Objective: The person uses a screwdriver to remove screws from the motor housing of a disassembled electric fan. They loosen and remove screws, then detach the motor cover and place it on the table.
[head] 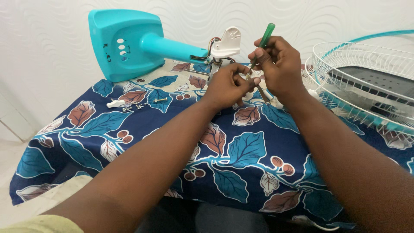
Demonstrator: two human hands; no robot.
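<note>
At 12 o'clock, we grip screwdriver [264,38] in right hand [280,69]; left hand [226,86] pinches small part. Fan stand [129,43] stripped, screws [146,102] out at 10, grille [366,77] off at 2.

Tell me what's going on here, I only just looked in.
A person works over a table covered in a blue leaf-patterned cloth. The right hand grips a green-handled screwdriver, tip down toward a small metal part pinched in the left hand. Behind the hands lies a turquoise plastic fan stand with a white bracket and loose wires. Loose screws lie to the left, a white wire fan guard to the right.
</note>
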